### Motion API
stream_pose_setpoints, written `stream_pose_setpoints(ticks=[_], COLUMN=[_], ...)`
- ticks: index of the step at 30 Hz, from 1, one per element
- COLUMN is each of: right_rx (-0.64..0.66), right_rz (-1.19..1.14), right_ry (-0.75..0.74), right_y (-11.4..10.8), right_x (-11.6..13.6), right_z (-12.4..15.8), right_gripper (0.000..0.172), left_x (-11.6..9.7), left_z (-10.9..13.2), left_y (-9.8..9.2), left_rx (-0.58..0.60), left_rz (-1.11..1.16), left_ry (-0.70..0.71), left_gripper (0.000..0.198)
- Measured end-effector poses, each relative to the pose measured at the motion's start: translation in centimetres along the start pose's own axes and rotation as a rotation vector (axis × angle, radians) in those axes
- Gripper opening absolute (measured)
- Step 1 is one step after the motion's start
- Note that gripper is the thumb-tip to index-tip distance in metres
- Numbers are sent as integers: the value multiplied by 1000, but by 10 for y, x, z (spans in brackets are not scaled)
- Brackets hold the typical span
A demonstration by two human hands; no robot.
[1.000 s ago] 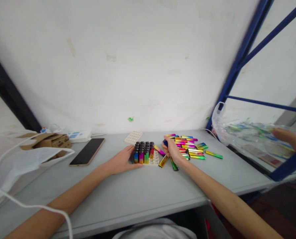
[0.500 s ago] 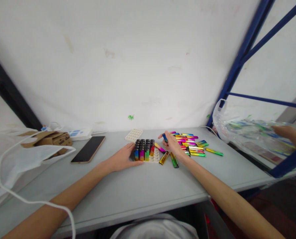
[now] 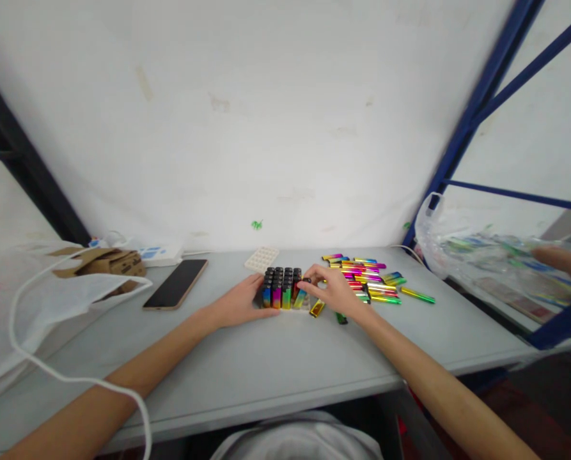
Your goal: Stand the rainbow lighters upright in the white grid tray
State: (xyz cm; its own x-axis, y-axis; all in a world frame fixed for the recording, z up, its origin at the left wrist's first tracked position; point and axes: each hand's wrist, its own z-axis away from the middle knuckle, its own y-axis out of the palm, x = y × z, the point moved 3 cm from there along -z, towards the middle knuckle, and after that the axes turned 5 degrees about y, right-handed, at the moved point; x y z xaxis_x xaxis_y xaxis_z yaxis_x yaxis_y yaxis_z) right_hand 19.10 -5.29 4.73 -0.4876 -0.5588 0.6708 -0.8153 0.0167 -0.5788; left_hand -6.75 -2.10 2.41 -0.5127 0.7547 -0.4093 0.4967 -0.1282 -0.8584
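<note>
Rows of shiny, multicoloured lighters with black tops (image 3: 276, 295) stand upright in a white holed tray (image 3: 306, 307) on the table. My left hand (image 3: 240, 302) grips the tray's left end, thumb along the front and fingers behind. With thumb and fingertips, my right hand (image 3: 337, 291) pinches a yellow-and-blue lighter (image 3: 300, 298), held tilted at the tray's right front; whether its base is in a hole I cannot tell. Under and beside my right hand lie a gold lighter (image 3: 317, 308) and a green one (image 3: 341, 318), partly hidden.
More lighters (image 3: 369, 278) lie in a loose pile on the right. Behind stands a second holed tray (image 3: 261, 259). On the left are a phone (image 3: 176, 285), a cardboard box (image 3: 117, 263), a white bag (image 3: 74, 313) and a cable (image 3: 64, 383). Another person's hand (image 3: 566, 265) shows beyond the blue frame.
My right hand has moved left from beside the pile to the tray, bringing a lighter with it. My left hand keeps its place at the tray.
</note>
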Motion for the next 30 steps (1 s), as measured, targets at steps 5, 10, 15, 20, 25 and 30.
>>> stream_pose_setpoints(ticks=[5,10,15,20,25,30], right_rx=[-6,-43,-5,6,3,-98], right_rz=[119,194,169,271,382,510], right_ry=[-16,-68,-31,-40,-12,77], right_y=[6,1,2,13,9,-29], right_x=[-7,-8,-2,1,1,-24], right_z=[-1,-4,-4,-3,-4,-10], right_gripper=[41,43,43,46,50,49], left_x=[-2,-3,-3,-2,0,-2], left_z=[0,0,-1,0,1,1], left_y=[-1,-1,-2,-2,-1,-2], left_rx=[13,8,17,11,8,2], left_rz=[4,11,8,19,7,8], left_ry=[-13,-16,-23,-7,1,-23], left_gripper=[72,73,70,67,69,77])
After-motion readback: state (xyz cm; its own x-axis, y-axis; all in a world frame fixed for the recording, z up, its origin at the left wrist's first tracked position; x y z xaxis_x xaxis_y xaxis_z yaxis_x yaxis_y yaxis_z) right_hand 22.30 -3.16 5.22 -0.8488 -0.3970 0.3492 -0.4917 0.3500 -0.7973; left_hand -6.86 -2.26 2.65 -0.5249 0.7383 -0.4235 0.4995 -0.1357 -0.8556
